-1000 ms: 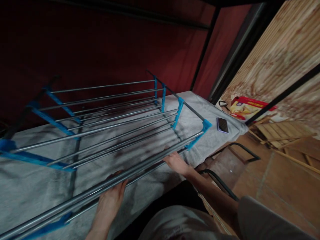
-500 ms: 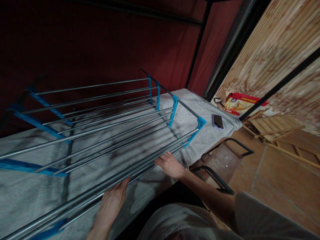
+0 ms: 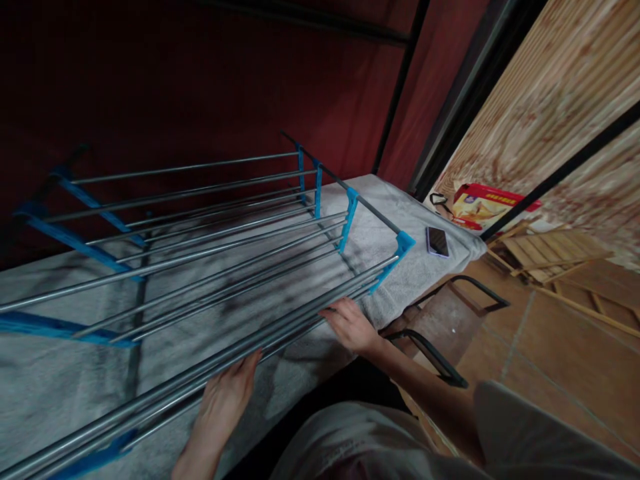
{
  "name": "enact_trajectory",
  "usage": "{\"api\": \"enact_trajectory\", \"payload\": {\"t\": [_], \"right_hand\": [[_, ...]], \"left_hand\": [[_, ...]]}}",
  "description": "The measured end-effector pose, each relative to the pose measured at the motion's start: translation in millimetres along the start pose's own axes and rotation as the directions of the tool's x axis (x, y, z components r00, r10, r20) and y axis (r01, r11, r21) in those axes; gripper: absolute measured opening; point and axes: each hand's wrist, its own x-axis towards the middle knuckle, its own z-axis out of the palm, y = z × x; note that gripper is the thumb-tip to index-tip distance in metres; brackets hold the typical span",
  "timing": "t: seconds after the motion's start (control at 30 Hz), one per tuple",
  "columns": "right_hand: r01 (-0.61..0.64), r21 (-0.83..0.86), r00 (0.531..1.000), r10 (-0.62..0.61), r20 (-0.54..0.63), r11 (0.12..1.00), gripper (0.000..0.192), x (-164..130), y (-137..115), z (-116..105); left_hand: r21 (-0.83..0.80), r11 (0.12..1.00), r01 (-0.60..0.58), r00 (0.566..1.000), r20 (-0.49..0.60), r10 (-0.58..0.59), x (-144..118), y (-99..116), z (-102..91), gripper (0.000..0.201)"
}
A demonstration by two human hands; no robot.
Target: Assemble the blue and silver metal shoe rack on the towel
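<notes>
Rack (image 3: 210, 227) of metal rods and blue plastic joints lies on grey-covered bed (image 3: 60, 387). Your left hand (image 3: 225, 400) and right hand (image 3: 350, 323) rest flat, fingers extended, on near rods. Likely light, stiff, slick; grip near joints.

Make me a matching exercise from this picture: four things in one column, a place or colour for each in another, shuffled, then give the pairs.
Things:
1. phone
2. rack connectors
3. left hand
4. red box

Places or colours:
A. blue
B. on the floor by the wooden wall
C. lying on the grey cloth, right of the rack
D. at the rack's near rails, left of the right hand

Pairs: 1-C, 2-A, 3-D, 4-B
</notes>
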Motion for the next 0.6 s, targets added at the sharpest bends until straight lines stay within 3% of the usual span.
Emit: {"api": "enact_trajectory", "payload": {"t": [0.07,0.13,0.2,0.27,0.3,0.37,0.43,0.6], "right_hand": [[-0.071,0.045,0.989,0.076,-0.128,0.996,0.034,-19.3,8.9,-6.7],[-0.218,0.106,0.931,0.239,-0.275,0.970,0.028,-40.6,23.0,-14.8],[-0.410,0.236,0.789,0.473,-0.392,0.881,0.020,-57.9,43.7,-22.0],[-0.522,0.428,0.576,0.676,-0.460,0.737,0.029,-65.8,68.6,-25.0],[-0.525,0.506,0.530,0.728,-0.434,0.684,0.038,-66.0,80.4,-24.7],[-0.507,0.600,0.538,0.771,-0.341,0.619,0.050,-61.7,98.0,-22.2],[-0.507,0.628,0.586,0.770,-0.251,0.590,0.053,-55.7,105.7,-20.4],[-0.484,0.649,0.595,0.764,-0.249,0.588,0.047,-49.3,106.8,-23.5]], "left_hand": [[-0.016,0.999,0.044,0.999,0.014,-0.044,0.6,4.3,-3.0,0.039],[-0.020,0.996,0.085,0.995,0.058,-0.084,-0.1,13.1,-9.5,0.040],[-0.022,0.994,0.104,0.987,0.125,-0.100,-0.7,24.8,-19.3,0.041],[-0.044,0.991,0.127,0.978,0.174,-0.117,0.2,35.2,-29.7,0.043],[-0.055,0.988,0.147,0.974,0.181,-0.135,1.2,39.1,-34.2,0.043],[-0.065,0.984,0.167,0.972,0.180,-0.153,2.9,44.7,-41.3,0.043],[-0.061,0.983,0.173,0.969,0.190,-0.158,3.6,48.6,-45.6,0.044],[-0.063,0.986,0.156,0.965,0.224,-0.138,3.2,52.6,-43.7,0.044]]}}
